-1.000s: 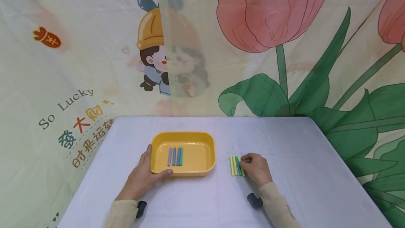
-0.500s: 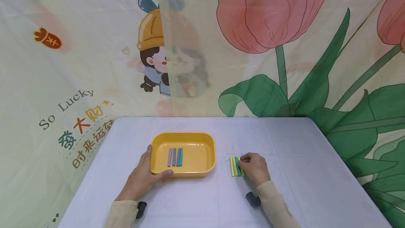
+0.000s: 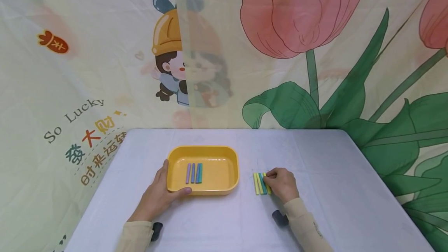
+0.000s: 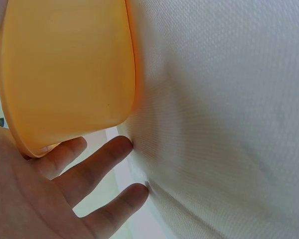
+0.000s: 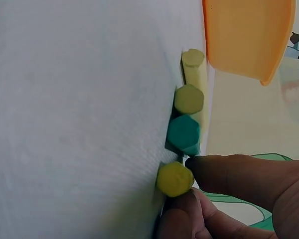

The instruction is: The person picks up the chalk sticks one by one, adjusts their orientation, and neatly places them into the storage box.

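My right hand (image 3: 281,185) pinches a yellow stick of chalk (image 5: 175,179) between thumb and fingertips; the chalk lies close against the white cloth. Beside it, a teal chalk stick (image 5: 183,133) and two pale yellow chalk sticks (image 5: 189,98) lie in a row. My left hand (image 3: 159,190) holds the near left corner of a yellow tray (image 3: 220,193), its thumb over the front rim and its fingers along the left side. In the left wrist view, those fingers (image 4: 97,172) spread beside the tray wall. Inside the tray, several purple, blue and teal chalk sticks (image 3: 193,173) lie side by side.
A white cloth (image 3: 217,221) covers the table. Behind its back edge hangs a printed curtain (image 3: 210,119) with tulips and a cartoon figure. Black devices (image 3: 280,218) are worn at both wrists. Faint smudges mark the cloth near the loose chalk.
My right hand has shifted very slightly to the left along the row of chalk. My left hand and the tray stay in place.
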A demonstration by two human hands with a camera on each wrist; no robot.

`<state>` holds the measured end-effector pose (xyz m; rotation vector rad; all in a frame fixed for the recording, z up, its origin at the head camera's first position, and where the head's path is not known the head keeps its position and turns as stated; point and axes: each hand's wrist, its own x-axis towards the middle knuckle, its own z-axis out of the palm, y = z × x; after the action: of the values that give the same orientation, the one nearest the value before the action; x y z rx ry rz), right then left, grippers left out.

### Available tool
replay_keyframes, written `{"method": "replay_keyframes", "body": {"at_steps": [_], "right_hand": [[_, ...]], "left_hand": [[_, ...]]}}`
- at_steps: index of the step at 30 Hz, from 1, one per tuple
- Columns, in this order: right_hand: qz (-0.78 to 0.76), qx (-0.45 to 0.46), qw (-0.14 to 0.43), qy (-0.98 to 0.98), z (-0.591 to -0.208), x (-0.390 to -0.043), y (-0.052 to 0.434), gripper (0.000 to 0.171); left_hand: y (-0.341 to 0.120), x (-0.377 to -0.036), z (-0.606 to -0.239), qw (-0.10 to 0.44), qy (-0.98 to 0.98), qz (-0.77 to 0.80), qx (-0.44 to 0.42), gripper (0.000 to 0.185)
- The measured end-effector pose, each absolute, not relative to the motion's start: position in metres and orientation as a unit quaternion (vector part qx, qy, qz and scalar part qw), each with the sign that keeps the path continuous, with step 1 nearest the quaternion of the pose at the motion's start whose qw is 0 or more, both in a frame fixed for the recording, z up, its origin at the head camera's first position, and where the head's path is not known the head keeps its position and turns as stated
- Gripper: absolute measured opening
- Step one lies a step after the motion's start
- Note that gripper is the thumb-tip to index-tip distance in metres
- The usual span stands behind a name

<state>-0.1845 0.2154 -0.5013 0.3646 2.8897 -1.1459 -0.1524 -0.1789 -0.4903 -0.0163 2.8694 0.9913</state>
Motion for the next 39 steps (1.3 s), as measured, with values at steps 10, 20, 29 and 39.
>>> {"method": "replay_keyframes", "body": {"at_steps": [10, 20, 29, 39], "right_hand": [[-0.368, 0.109, 0.002, 0.924, -0.499, -0.184, 0.216, 0.016], [-0.381, 0.108, 0.001, 0.918, -0.502, -0.184, 0.22, 0.019], [-0.402, 0.132, 0.02, 0.906, -0.504, -0.185, 0.227, 0.021], [-0.426, 0.136, 0.02, 0.894, -0.502, -0.183, 0.228, 0.027]], "left_hand": [[-0.179, -0.153, -0.491, 0.05, 0.942, 0.332, -0.007, 0.137], [-0.179, -0.153, -0.492, 0.05, 0.94, 0.337, -0.008, 0.137], [-0.179, -0.152, -0.491, 0.054, 0.943, 0.328, -0.006, 0.137], [-0.181, -0.153, -0.492, 0.05, 0.943, 0.33, -0.008, 0.138]]}}
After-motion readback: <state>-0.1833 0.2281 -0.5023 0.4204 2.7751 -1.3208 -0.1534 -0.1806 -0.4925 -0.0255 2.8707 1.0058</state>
